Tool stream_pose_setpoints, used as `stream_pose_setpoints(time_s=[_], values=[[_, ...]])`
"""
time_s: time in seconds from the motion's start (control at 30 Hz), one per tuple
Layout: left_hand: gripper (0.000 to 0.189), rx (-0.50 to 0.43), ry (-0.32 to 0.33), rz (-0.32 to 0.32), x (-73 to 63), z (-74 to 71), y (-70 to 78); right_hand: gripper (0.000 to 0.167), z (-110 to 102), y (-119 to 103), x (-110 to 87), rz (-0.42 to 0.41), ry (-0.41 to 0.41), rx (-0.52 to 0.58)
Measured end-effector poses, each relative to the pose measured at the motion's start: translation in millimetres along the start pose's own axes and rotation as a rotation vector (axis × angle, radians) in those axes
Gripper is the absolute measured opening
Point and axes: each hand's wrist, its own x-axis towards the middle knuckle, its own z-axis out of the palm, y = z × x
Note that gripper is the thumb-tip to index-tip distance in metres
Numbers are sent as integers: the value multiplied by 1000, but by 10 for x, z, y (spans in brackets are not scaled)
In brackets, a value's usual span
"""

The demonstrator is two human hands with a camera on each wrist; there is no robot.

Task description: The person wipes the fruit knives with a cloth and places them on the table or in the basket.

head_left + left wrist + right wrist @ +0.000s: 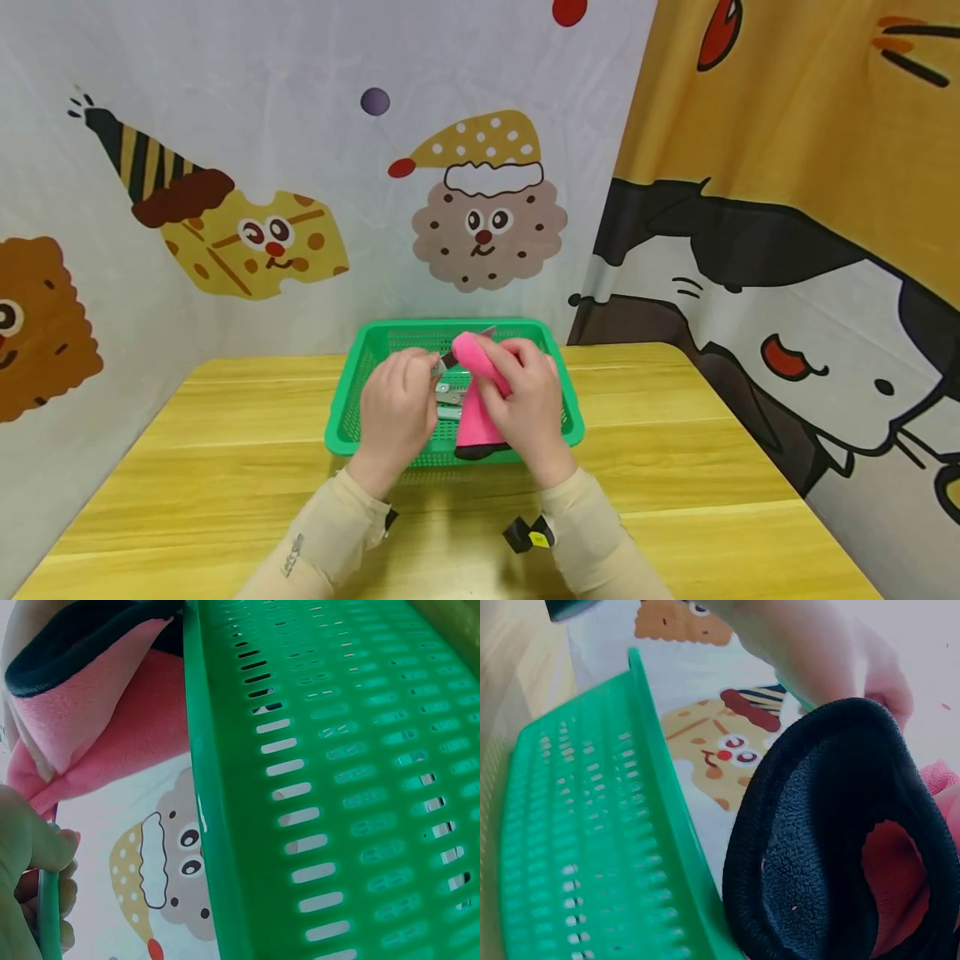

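My left hand (397,400) grips a knife (449,360) by its pale green handle, seen in the left wrist view as a thin green bar (49,915) in the curled fingers. The blade points up and to the right, and its tip shows beyond the cloth. A pink fleece cloth (480,417) with a black border is folded over the middle of the blade. My right hand (531,400) pinches that cloth around the blade, and the rest hangs down. Both hands are above a green plastic basket (343,408). Cloth hides part of the blade.
Inside the basket lie several slim metal and pale green pieces (450,398), partly covered by the hands and cloth. The basket stands on a wooden table (225,467) near its far edge. A cartoon-print curtain (300,325) hangs behind.
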Motion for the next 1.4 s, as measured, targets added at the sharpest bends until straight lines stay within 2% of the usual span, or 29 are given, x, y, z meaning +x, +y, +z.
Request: stream_pose_setpoints(time_s=[0.2, 0.47, 0.67, 1.03, 1.4], values=[[11, -1, -5, -13, -11, -8, 10, 35, -66, 115, 29, 49, 39, 3], [14, -1, -25, -13, -14, 9, -9, 35, -124, 228, 31, 91, 75, -58], [10, 0, -26, -25, 5, 23, -45, 34, -178, 245, 26, 112, 91, -55], [11, 6, -22, -19, 21, 39, -43, 34, -144, 36, 27, 12, 64, 36], [8, -6, -12, -22, 72, 22, -18, 36, -32, -128, -25, -84, -8, 53]])
